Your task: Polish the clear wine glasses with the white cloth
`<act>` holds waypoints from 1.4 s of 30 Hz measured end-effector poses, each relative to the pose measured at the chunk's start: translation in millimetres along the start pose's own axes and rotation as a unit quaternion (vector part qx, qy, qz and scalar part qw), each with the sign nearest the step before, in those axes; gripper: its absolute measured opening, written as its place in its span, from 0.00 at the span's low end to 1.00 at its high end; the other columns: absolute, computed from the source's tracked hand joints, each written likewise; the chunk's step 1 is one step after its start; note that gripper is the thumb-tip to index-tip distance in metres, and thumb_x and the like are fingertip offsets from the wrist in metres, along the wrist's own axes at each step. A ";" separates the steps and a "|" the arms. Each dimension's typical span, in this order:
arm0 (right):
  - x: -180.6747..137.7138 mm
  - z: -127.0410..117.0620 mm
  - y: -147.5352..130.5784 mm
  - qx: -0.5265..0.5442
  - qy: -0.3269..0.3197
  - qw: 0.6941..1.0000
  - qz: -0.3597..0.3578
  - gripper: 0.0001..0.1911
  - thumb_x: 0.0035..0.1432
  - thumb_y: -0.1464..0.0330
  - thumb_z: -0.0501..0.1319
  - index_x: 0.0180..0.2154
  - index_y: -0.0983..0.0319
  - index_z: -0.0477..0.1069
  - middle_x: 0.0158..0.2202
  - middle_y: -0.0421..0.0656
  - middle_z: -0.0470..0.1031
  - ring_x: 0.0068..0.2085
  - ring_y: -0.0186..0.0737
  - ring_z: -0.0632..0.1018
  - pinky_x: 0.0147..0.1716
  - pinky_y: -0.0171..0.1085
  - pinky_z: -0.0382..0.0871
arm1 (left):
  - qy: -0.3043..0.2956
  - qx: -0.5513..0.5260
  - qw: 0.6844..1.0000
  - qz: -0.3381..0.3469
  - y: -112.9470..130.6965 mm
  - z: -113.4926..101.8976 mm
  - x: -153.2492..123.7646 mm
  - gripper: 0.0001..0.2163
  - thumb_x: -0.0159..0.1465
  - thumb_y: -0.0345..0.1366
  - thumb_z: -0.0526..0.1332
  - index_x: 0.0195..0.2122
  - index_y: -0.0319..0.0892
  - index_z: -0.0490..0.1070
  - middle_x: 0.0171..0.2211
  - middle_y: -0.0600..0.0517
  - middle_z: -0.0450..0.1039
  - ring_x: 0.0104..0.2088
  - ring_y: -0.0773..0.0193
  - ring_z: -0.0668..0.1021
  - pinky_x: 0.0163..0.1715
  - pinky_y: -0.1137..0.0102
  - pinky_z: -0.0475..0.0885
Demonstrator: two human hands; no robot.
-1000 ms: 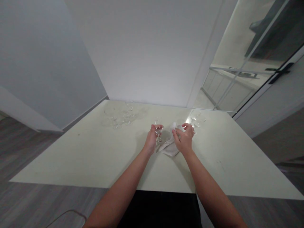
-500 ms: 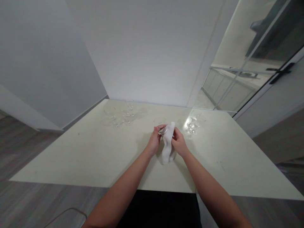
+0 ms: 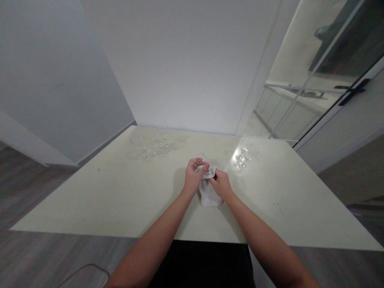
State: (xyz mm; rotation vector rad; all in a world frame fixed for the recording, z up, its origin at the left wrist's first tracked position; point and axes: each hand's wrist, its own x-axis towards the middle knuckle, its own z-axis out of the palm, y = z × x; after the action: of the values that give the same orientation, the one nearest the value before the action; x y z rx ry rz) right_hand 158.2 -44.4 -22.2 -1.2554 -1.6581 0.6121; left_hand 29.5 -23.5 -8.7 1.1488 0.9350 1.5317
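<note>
Near the middle of the table my left hand [image 3: 194, 174] is closed around a clear stemmed glass [image 3: 200, 157], its transparent bowl just showing beyond the fingers. My right hand [image 3: 221, 184] grips a white cloth [image 3: 211, 194] that lies against the glass and hangs down toward the tabletop. The fingers of the right hand are partly hidden in the cloth folds. Much of the glass is covered by the left hand and the cloth.
On the pale table [image 3: 120, 196], several clear stemmed glasses [image 3: 162, 146] stand at the back left. A smaller group of glasses [image 3: 242, 158] is at the back right, by a bright reflection. A white wall [image 3: 186, 80] rises behind the table.
The cloth, upright and narrow earlier, now drapes lower and wider. My left hand has turned so its thumb lies over the glass, and my right hand has shifted slightly down.
</note>
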 end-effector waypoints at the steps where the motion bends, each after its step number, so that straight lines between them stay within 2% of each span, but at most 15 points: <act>1: 0.3 -0.2 -0.7 0.011 -0.006 1.000 0.005 0.07 0.51 0.66 0.59 0.26 0.63 0.69 0.24 0.38 0.68 0.27 0.32 0.65 0.27 0.32 0.56 | 0.013 -0.021 0.999 -0.021 1.0 -0.4 0.7 0.23 0.49 0.43 0.70 0.44 0.40 0.68 0.36 0.47 0.75 0.38 0.60 0.76 0.41 0.66 0.69; 4: 0.8 -0.9 -1.2 0.120 -0.065 0.988 0.073 0.09 0.52 0.64 0.58 0.25 0.63 0.68 0.23 0.38 0.68 0.26 0.32 0.66 0.26 0.31 0.57 | -0.028 -0.110 0.990 -0.089 8.6 -1.6 0.0 0.22 0.52 0.45 0.67 0.45 0.39 0.68 0.37 0.45 0.76 0.38 0.60 0.77 0.39 0.66 0.70; 8: -2.0 -2.7 -0.4 0.274 -0.145 0.934 0.176 0.10 0.51 0.62 0.58 0.30 0.63 0.70 0.24 0.37 0.69 0.24 0.31 0.66 0.24 0.30 0.58 | -0.112 -0.218 0.957 -0.157 20.9 -2.5 -5.1 0.24 0.56 0.52 0.59 0.46 0.38 0.69 0.37 0.44 0.76 0.35 0.58 0.78 0.37 0.65 0.71; 10: -3.6 -3.4 -0.4 0.302 -0.161 0.921 0.184 0.10 0.49 0.64 0.61 0.33 0.62 0.70 0.26 0.37 0.70 0.25 0.31 0.67 0.25 0.30 0.60 | -0.133 -0.217 0.954 -0.157 23.0 -2.1 -6.9 0.24 0.56 0.51 0.59 0.46 0.38 0.69 0.36 0.44 0.76 0.33 0.59 0.77 0.35 0.65 0.71; 12: -3.9 -3.5 -0.5 0.312 -0.174 0.918 0.174 0.11 0.48 0.65 0.63 0.35 0.62 0.69 0.27 0.37 0.70 0.25 0.30 0.68 0.25 0.30 0.60 | -0.141 -0.190 0.963 -0.128 21.8 -0.9 -7.4 0.23 0.56 0.49 0.60 0.47 0.39 0.69 0.38 0.44 0.76 0.34 0.59 0.77 0.36 0.66 0.70; 15: -1.5 -1.8 0.8 0.302 -0.173 0.926 0.144 0.11 0.49 0.65 0.63 0.35 0.63 0.69 0.28 0.37 0.70 0.27 0.30 0.68 0.27 0.30 0.61 | -0.098 -0.127 0.984 -0.080 17.0 1.4 -5.7 0.21 0.53 0.44 0.64 0.46 0.40 0.70 0.41 0.46 0.75 0.38 0.61 0.76 0.39 0.68 0.69; 19: 1.9 2.3 2.7 0.278 -0.159 0.940 0.117 0.12 0.47 0.64 0.65 0.34 0.63 0.69 0.28 0.37 0.71 0.31 0.33 0.70 0.31 0.31 0.64 | -0.007 -0.050 0.995 -0.080 11.0 1.3 -1.7 0.19 0.50 0.42 0.68 0.41 0.39 0.72 0.32 0.50 0.75 0.32 0.65 0.75 0.35 0.71 0.68; 22: 2.6 3.9 2.2 0.302 -0.113 0.935 0.146 0.16 0.47 0.62 0.65 0.37 0.62 0.68 0.29 0.38 0.72 0.31 0.34 0.71 0.31 0.32 0.65 | -0.001 -0.081 0.992 -0.099 7.8 -0.7 0.5 0.20 0.50 0.41 0.68 0.42 0.40 0.68 0.32 0.50 0.76 0.33 0.64 0.77 0.35 0.69 0.69; 24: 3.0 3.1 2.0 0.320 -0.060 0.928 0.178 0.17 0.49 0.59 0.63 0.40 0.60 0.67 0.30 0.38 0.73 0.31 0.35 0.72 0.31 0.32 0.66 | -0.014 -0.108 0.988 -0.110 6.7 -1.0 0.7 0.20 0.51 0.41 0.68 0.41 0.41 0.66 0.34 0.48 0.77 0.34 0.63 0.78 0.36 0.69 0.70; 26: 3.4 1.2 2.8 0.325 -0.037 0.924 0.200 0.18 0.51 0.56 0.60 0.41 0.59 0.68 0.32 0.40 0.74 0.32 0.36 0.73 0.31 0.33 0.67 | -0.040 -0.127 0.984 -0.118 7.0 0.0 -0.3 0.20 0.51 0.42 0.68 0.40 0.41 0.65 0.37 0.46 0.77 0.35 0.62 0.78 0.37 0.68 0.70; 31: 1.6 -1.1 4.8 0.319 -0.077 0.925 0.192 0.20 0.52 0.53 0.58 0.40 0.59 0.70 0.33 0.41 0.75 0.34 0.37 0.74 0.35 0.35 0.67 | -0.088 -0.161 0.976 -0.115 12.3 2.1 -3.9 0.21 0.51 0.44 0.68 0.41 0.43 0.63 0.43 0.44 0.76 0.37 0.61 0.78 0.38 0.67 0.71; 35: -0.3 0.5 2.5 0.298 -0.125 0.937 0.133 0.16 0.52 0.57 0.60 0.39 0.60 0.71 0.32 0.39 0.74 0.32 0.34 0.72 0.33 0.33 0.65 | -0.097 -0.151 0.979 -0.097 13.9 0.2 -4.0 0.19 0.54 0.43 0.66 0.42 0.42 0.63 0.46 0.44 0.74 0.39 0.62 0.77 0.39 0.69 0.70; 38: 0.8 0.3 2.1 0.278 -0.157 0.942 0.098 0.14 0.52 0.59 0.61 0.36 0.62 0.70 0.28 0.37 0.70 0.28 0.31 0.68 0.28 0.30 0.61 | -0.058 -0.105 0.989 -0.091 11.6 -0.2 -2.5 0.18 0.53 0.43 0.67 0.41 0.42 0.67 0.43 0.47 0.74 0.39 0.64 0.76 0.38 0.71 0.69; 40: 2.2 -0.2 3.1 0.254 -0.154 0.951 0.085 0.12 0.53 0.60 0.60 0.33 0.63 0.70 0.26 0.36 0.69 0.27 0.30 0.67 0.27 0.30 0.60 | -0.026 -0.071 0.993 -0.091 9.3 -0.1 -1.5 0.18 0.52 0.43 0.67 0.41 0.41 0.70 0.39 0.49 0.74 0.38 0.65 0.75 0.38 0.71 0.69; 42: 3.1 -0.1 4.3 0.234 -0.143 0.958 0.082 0.11 0.53 0.61 0.59 0.33 0.63 0.69 0.26 0.37 0.68 0.27 0.31 0.67 0.27 0.30 0.60 | -0.020 -0.057 0.994 -0.091 7.1 -0.3 -0.5 0.18 0.53 0.44 0.66 0.41 0.41 0.71 0.37 0.50 0.73 0.37 0.65 0.74 0.38 0.71 0.68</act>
State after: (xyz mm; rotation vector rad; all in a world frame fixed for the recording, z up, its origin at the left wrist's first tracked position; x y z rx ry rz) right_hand 160.2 -40.0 -24.5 -0.9892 -1.5183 1.2586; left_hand 27.5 -25.7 -2.2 0.9825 0.8884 1.3907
